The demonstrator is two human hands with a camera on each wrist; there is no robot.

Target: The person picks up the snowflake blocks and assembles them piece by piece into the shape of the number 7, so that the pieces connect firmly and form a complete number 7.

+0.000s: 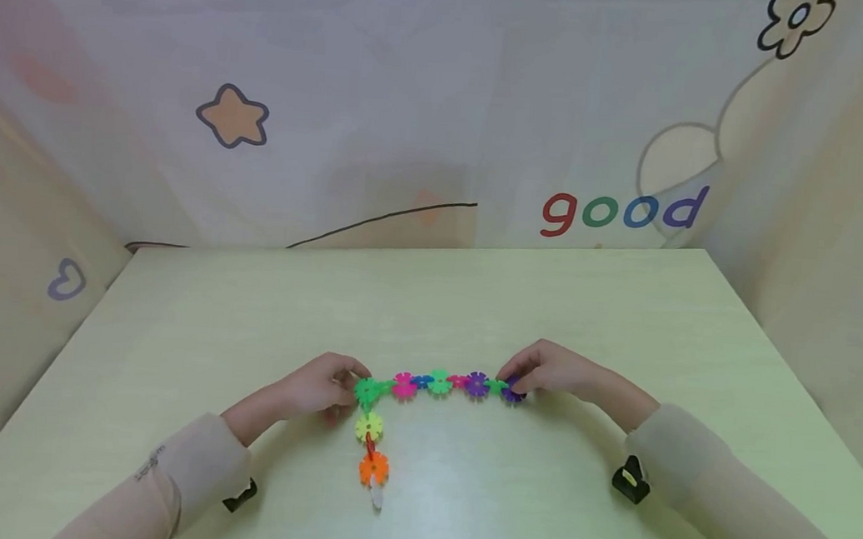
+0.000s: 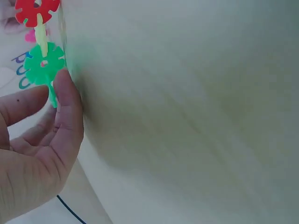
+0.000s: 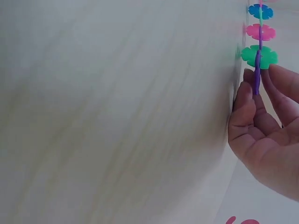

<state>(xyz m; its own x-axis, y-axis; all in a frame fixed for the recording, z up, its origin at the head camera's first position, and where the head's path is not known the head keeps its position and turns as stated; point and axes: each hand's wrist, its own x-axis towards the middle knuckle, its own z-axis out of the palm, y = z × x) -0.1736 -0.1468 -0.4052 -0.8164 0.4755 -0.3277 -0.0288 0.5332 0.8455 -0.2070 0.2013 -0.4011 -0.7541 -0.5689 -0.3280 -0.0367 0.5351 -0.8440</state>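
Observation:
A chain of interlocking snowflake discs lies on the pale table, bent like an L. Its long row runs from a green disc (image 1: 367, 392) at the corner, through a pink disc (image 1: 404, 386) and others, to a purple disc (image 1: 514, 390). From the corner, a yellow disc (image 1: 369, 427), a red one seen edge-on and an orange disc (image 1: 373, 468) lead toward the front, ending in a whitish piece (image 1: 376, 494). My left hand (image 1: 324, 386) pinches the green corner pieces between thumb and fingers. At the opposite end, my right hand (image 1: 551, 368) grips the purple disc (image 3: 257, 77).
The light wooden table (image 1: 248, 307) is surrounded by printed cloth (image 1: 386, 66) at the back and both sides. Black clasps hang near both sleeves, one by the right cuff (image 1: 630, 480).

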